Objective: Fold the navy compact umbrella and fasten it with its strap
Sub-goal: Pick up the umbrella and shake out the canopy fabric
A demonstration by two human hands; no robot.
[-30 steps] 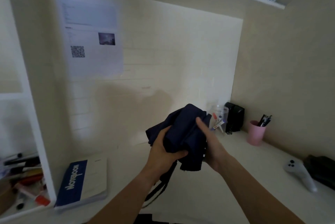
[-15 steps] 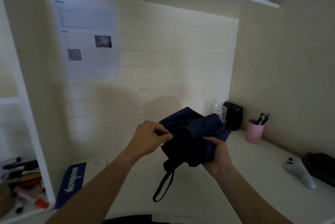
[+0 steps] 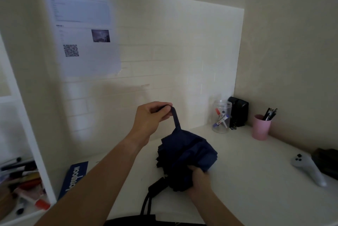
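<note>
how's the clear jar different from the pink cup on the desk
The clear jar is see-through; the pink cup is opaque. The jar holds markers with red and blue parts; the cup holds dark pens that poke above its rim. The jar stands by the back wall, the cup further right. Both stand upright on the white desk.

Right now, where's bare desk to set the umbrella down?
Bare desk lies between the umbrella and the white controller, below the pink cup. A smaller patch sits left, before the notebook. The back right corner is crowded: jar, black box.
</note>
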